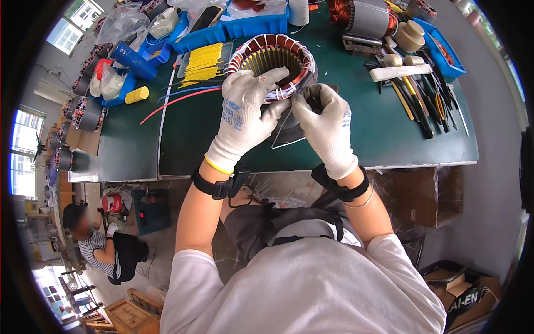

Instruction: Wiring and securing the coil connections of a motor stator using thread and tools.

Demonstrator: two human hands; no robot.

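A motor stator with reddish-brown windings stands on the green bench, its winding ring laced round with white cord. My left hand, in a white glove, straddles the near rim. Its index finger reaches over the opening and its thumb lies outside the ring. At the near right of the rim, my right hand, gloved too, has thumb and fingers pinched together close to my left thumb. A loop of white cord hangs below the two hands; its end in my right fingers is mostly hidden. Red and blue sleeved leads stretch left from the stator.
Yellow strips fill a clear tray left of the stator. Blue bins line the back. Hand tools and a white-headed mallet lie at right, near another wound stator. A person works at far left.
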